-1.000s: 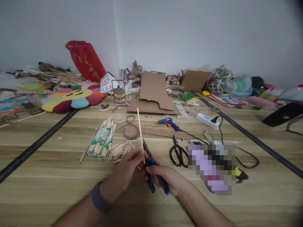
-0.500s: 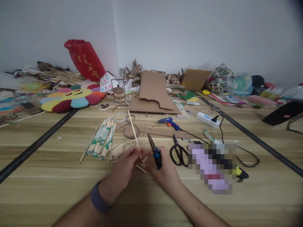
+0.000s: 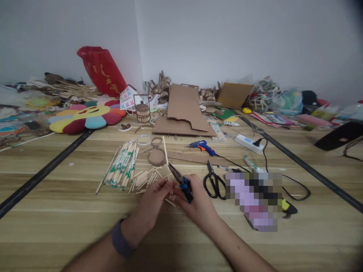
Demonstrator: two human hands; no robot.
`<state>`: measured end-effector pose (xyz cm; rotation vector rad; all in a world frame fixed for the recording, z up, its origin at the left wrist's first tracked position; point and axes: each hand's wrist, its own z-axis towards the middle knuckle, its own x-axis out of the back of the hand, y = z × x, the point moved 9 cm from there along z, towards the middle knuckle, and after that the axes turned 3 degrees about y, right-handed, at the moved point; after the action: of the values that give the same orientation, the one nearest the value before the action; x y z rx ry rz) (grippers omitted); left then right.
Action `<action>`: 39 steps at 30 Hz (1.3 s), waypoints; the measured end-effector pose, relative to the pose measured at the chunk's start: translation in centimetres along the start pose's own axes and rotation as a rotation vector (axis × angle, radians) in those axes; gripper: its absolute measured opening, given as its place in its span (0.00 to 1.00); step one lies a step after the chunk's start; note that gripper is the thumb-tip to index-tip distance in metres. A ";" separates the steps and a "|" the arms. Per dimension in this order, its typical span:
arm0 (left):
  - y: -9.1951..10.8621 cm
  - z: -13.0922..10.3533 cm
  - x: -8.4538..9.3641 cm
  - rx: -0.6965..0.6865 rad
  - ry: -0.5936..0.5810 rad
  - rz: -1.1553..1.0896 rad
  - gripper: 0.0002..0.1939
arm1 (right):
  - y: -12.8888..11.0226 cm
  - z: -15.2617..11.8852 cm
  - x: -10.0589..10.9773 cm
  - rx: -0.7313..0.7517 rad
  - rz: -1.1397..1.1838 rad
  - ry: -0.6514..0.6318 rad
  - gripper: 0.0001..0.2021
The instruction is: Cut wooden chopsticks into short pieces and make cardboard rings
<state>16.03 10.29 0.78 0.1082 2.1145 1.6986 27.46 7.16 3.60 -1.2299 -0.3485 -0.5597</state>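
Observation:
Between its thumb and fingers, my left hand (image 3: 157, 194) pinches a thin wooden stick (image 3: 165, 151) that points up and away. My right hand (image 3: 195, 196) is wrapped round blue-and-black pliers (image 3: 185, 184), whose jaws are at the stick just above my left fingers. Whether the jaws are fully closed is too small to tell. Short cut sticks (image 3: 141, 180) lie loose beyond my left hand. To their left is a bundle of wrapped chopsticks (image 3: 121, 166). Cardboard rings (image 3: 157, 156) lie just behind the short pieces.
Black scissors (image 3: 214, 185) lie right of my right hand. A blue glue gun (image 3: 202, 146) with a cord and a white power strip (image 3: 248, 143) are farther back. Cardboard sheets (image 3: 183, 104), a flower cushion (image 3: 87, 118) and a small stick basket (image 3: 142, 112) stand behind.
The pliers have tilted left and their jaws have come to the stick. The stick is now more upright, and both hands are closer together.

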 end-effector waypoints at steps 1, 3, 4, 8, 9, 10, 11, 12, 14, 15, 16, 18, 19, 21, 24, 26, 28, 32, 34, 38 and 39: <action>0.4 0.2 0.5 -0.013 -0.001 0.061 0.15 | -0.2 0.1 0.0 -0.003 0.027 -0.051 0.15; 1.2 0.7 1.6 -0.026 -0.022 0.215 0.17 | -0.5 0.2 -0.2 -0.045 0.086 -0.181 0.13; 1.6 0.9 2.3 -0.026 -0.022 0.287 0.18 | -0.4 0.2 -0.3 -0.086 0.115 -0.248 0.13; 3.0 1.3 4.1 -0.007 -0.009 0.475 0.19 | 0.1 0.1 0.3 -0.249 0.258 -0.368 0.10; 3.3 1.3 4.1 -0.016 -0.019 0.500 0.19 | 0.2 0.1 0.6 -0.273 0.284 -0.370 0.10; 3.6 1.2 4.0 -0.032 -0.031 0.517 0.19 | 0.4 0.1 0.8 -0.291 0.295 -0.376 0.10; 3.9 1.1 3.8 -0.046 -0.046 0.531 0.19 | 0.6 0.1 0.9 -0.303 0.293 -0.391 0.09; 4.0 1.0 3.6 -0.055 -0.062 0.542 0.20 | 0.7 0.1 1.0 -0.310 0.280 -0.410 0.09; 3.9 0.8 2.9 -0.059 -0.114 0.559 0.21 | 1.0 -0.1 0.9 -0.315 0.259 -0.456 0.08; 3.8 0.7 2.6 -0.063 -0.145 0.561 0.21 | 1.1 -0.2 0.7 -0.317 0.263 -0.476 0.08; 3.6 0.6 2.2 -0.066 -0.174 0.558 0.20 | 1.2 -0.3 0.6 -0.321 0.279 -0.498 0.08; 3.2 0.4 1.7 -0.065 -0.219 0.527 0.18 | 1.2 -0.5 0.1 -0.333 0.330 -0.539 0.08; 2.9 0.3 1.5 -0.056 -0.240 0.500 0.16 | 1.1 -0.7 -0.1 -0.342 0.357 -0.555 0.08; 2.3 0.1 0.9 -0.026 -0.291 0.440 0.15 | 1.1 -0.9 -0.4 -0.365 0.403 -0.574 0.09; 1.7 -0.3 0.0 -0.009 -0.362 0.389 0.13 | 0.9 -1.0 -0.7 -0.390 0.440 -0.581 0.10; 1.7 -0.4 -0.3 -0.016 -0.381 0.385 0.13 | 0.7 -1.0 -0.8 -0.398 0.451 -0.585 0.11; 1.6 -0.5 -0.6 -0.015 -0.390 0.377 0.14 | 0.6 -1.1 -1.0 -0.403 0.470 -0.587 0.11; 1.4 -0.5 -0.8 0.007 -0.389 0.352 0.15 | 0.5 -1.2 -1.2 -0.406 0.498 -0.594 0.09; 1.4 -0.5 -0.8 0.012 -0.383 0.346 0.15 | 0.7 -1.3 -1.3 -0.414 0.499 -0.596 0.09; 1.2 -0.5 -0.7 0.025 -0.380 0.339 0.14 | 0.9 -1.3 -1.3 -0.411 0.476 -0.585 0.08; 1.2 -0.5 -0.7 0.027 -0.384 0.342 0.15 | 0.9 -1.3 -1.3 -0.405 0.470 -0.586 0.08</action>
<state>16.24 9.87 2.16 0.7787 1.9035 1.6635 26.86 6.40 1.76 -1.7992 -0.4269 0.1611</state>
